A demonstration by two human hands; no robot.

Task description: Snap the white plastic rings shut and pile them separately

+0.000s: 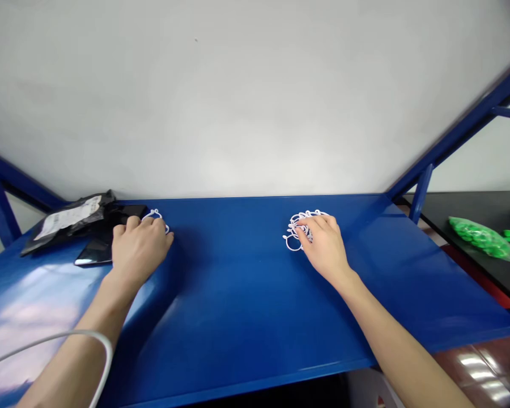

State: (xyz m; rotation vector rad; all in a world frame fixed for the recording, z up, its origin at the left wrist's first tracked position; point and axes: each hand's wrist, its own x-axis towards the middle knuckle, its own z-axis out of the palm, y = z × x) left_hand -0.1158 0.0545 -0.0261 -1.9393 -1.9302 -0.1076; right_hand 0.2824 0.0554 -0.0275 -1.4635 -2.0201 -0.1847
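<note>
On the left of the blue shelf, my left hand [138,246] is seen from the back, its fingers curled down over a thin white loop [154,213]. Only parts of that loop show, past the knuckles and beside the thumb. At right of centre lies a small heap of thin white loops [294,242] with little knobs on them. My right hand [325,243] reaches onto this heap, thumb and fingers closing around some of the loops. How many loops are in each hand is hidden.
Left of my left hand lie a black plastic parcel [74,218] with a white label and a flat shiny black object [94,252]. A white cable [80,332] crosses my left forearm. Beyond the blue frame bar [421,192], a bag of green pieces [482,237] rests on a black surface.
</note>
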